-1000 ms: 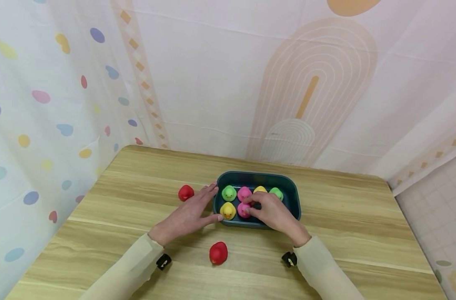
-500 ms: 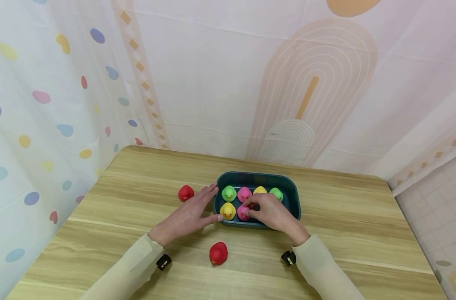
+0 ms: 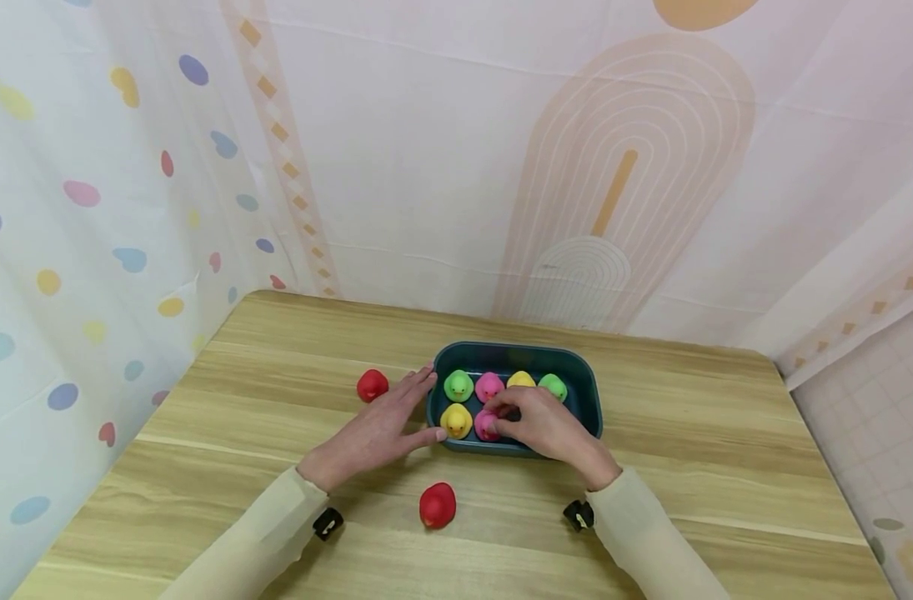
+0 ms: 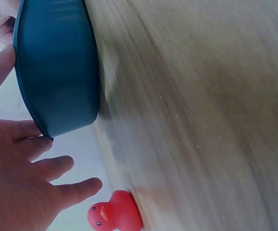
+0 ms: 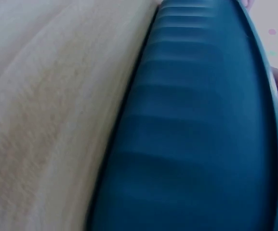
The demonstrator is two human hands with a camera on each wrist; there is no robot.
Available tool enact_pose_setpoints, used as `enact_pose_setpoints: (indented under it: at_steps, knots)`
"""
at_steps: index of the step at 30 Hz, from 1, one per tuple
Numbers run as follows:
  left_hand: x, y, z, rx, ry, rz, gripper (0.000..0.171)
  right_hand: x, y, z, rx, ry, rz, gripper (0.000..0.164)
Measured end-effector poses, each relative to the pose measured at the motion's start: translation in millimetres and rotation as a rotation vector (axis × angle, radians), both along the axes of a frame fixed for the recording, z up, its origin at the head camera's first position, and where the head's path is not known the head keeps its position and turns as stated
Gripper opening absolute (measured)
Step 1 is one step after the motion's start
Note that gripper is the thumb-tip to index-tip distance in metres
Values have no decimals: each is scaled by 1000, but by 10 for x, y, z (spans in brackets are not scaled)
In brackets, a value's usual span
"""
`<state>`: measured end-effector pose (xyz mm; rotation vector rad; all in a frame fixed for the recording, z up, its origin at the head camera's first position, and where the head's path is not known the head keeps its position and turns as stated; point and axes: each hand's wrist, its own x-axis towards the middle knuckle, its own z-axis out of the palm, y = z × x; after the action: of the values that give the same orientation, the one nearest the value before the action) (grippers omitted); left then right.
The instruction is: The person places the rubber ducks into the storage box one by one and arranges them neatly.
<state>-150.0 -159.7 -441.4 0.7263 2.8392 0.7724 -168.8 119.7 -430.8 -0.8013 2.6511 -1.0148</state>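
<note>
Tabletop (image 3: 696, 442), light wood grain: beneath the fingers (image 3: 417, 389), extending to both sides. Backdrop cloth (image 3: 426, 142), pale pinkish white, creased: beyond the fingers, past the far edge; printed with a ribbed beige arch (image 3: 696, 100), ahead and right of them, and a column of orange diamonds (image 3: 279, 132), ahead and left. Spotted white curtain (image 3: 73, 242), multicoloured: well left of the fingers. Checked pale cloth (image 3: 861, 425): well right of them.
</note>
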Motion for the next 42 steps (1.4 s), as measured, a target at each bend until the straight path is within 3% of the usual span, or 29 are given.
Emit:
enact_pose_setpoints:
  at_steps: [7,17,22,33,42]
  knots:
    - [8,-16,-4,0,-8,3,92,130,92,114,-75,7,-45,30]
    - [18,-53,-6,6,-8,6,93,316,276,210,-157,192,-92,26]
    - [22,-74,-4,8,-10,8,93,391,388,234,-181,215,-130,27]
    - [29,-102,2,6,-1,7,93,525,551,170,-165,348,-156,26]
    - [11,-99,-12,6,16,-3,92,726,411,109,-174,386,-110,25]
